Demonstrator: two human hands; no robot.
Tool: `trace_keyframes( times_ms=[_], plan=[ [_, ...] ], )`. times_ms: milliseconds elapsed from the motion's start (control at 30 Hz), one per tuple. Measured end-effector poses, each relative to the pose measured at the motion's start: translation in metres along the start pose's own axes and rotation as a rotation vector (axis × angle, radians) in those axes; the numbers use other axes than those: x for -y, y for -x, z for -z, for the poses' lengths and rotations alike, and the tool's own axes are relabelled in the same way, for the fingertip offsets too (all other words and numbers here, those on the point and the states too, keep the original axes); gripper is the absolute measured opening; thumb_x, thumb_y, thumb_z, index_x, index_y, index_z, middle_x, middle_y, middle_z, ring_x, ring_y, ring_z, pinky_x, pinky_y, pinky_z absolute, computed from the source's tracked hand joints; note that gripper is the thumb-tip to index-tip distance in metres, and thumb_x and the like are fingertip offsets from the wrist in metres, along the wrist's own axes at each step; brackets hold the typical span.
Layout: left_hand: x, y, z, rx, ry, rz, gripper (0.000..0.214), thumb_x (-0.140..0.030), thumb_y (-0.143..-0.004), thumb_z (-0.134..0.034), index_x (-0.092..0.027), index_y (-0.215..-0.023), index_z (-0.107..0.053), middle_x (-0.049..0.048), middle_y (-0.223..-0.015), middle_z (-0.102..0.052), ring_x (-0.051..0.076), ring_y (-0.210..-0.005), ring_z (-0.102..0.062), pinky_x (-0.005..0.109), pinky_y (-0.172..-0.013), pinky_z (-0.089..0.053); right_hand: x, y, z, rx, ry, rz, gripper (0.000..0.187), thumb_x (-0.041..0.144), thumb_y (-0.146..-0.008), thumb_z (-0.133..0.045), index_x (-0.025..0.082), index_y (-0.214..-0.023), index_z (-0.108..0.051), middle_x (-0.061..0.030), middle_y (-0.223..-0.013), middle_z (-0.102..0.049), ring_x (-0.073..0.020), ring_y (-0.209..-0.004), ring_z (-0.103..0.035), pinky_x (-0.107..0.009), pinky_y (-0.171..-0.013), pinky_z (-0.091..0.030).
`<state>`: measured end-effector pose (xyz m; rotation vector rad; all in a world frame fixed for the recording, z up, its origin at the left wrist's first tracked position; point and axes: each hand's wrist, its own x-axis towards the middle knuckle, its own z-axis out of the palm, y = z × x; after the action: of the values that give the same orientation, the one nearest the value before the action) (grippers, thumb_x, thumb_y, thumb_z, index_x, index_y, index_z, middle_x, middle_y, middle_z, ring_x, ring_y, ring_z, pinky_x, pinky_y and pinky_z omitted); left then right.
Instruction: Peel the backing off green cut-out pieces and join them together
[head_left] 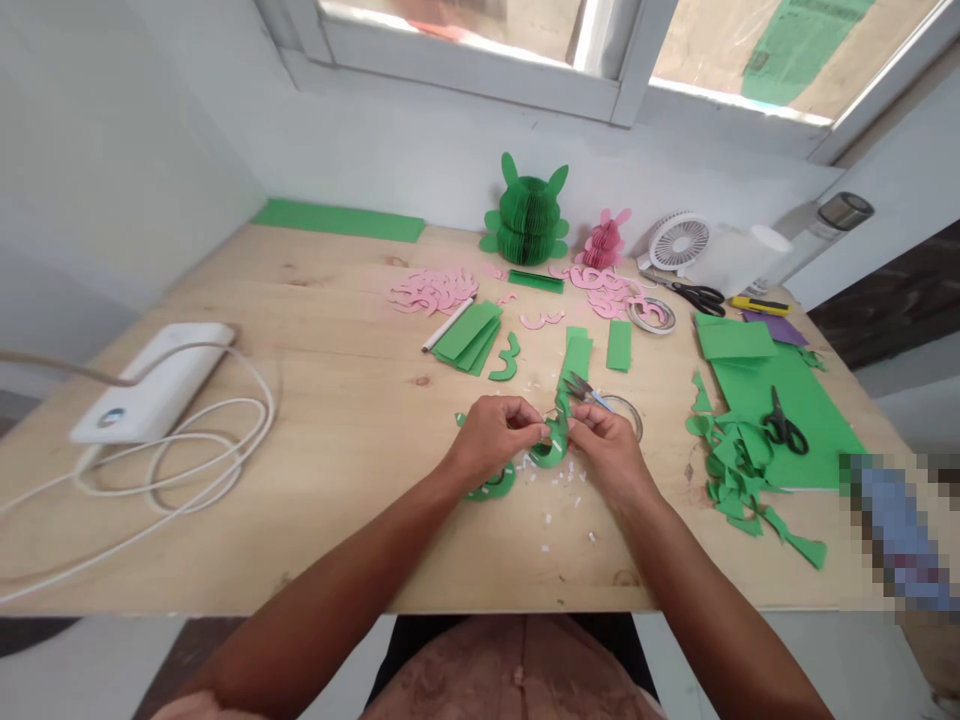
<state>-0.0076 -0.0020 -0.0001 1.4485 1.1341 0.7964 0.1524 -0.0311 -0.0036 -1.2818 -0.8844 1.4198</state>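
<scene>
Both my hands meet over the middle of the wooden table (352, 400). My left hand (495, 435) pinches a curved green paper cutout (553, 440). My right hand (611, 445) is closed on the same cutout and also holds small scissors (583, 388), their blades pointing up and away. Another green cutout (495, 487) lies under my left wrist. Tiny white paper bits (562, 480) are scattered beneath my hands. A clear tape roll (628, 410) sits just behind my right hand.
A white power bank (154, 380) with looped white cable lies left. Green paper strips (469, 335), pink cutouts (431, 290), finished green (529, 215) and pink (604, 240) honeycomb figures, a small fan (679, 240), black scissors (784, 425) on green sheets and scraps (739, 470) lie behind and right.
</scene>
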Motion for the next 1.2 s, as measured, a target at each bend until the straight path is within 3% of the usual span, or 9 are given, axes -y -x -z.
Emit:
trace_keyframes(
  times_ms=[900, 1200],
  plan=[
    [0.0056, -0.0023, 0.0011, 0.031, 0.000, 0.007, 0.015, -0.029, -0.065, -0.064, -0.014, -0.062, -0.062, 0.0003, -0.056, -0.060, 0.010, -0.052, -0.050, 0.020, -0.048, -0.037, 0.0014, 0.0000, 0.0011, 0.020, 0.043, 0.016, 0.022, 0.036, -0.061, -0.076, 0.017, -0.069, -0.068, 0.0009, -0.059, -0.064, -0.0103, -0.051, -0.053, -0.023, -0.052, -0.042],
    [0.0058, -0.0039, 0.0007, 0.038, 0.053, 0.013, 0.015, -0.028, -0.063, -0.066, -0.015, -0.070, -0.066, 0.0030, -0.063, -0.065, 0.014, -0.059, -0.058, 0.024, -0.055, -0.045, 0.0000, -0.0021, 0.0012, 0.010, 0.059, 0.016, 0.025, 0.038, -0.056, -0.078, 0.017, -0.066, -0.067, 0.0011, -0.056, -0.063, -0.0111, -0.049, -0.052, -0.024, -0.050, -0.041]
  ],
)
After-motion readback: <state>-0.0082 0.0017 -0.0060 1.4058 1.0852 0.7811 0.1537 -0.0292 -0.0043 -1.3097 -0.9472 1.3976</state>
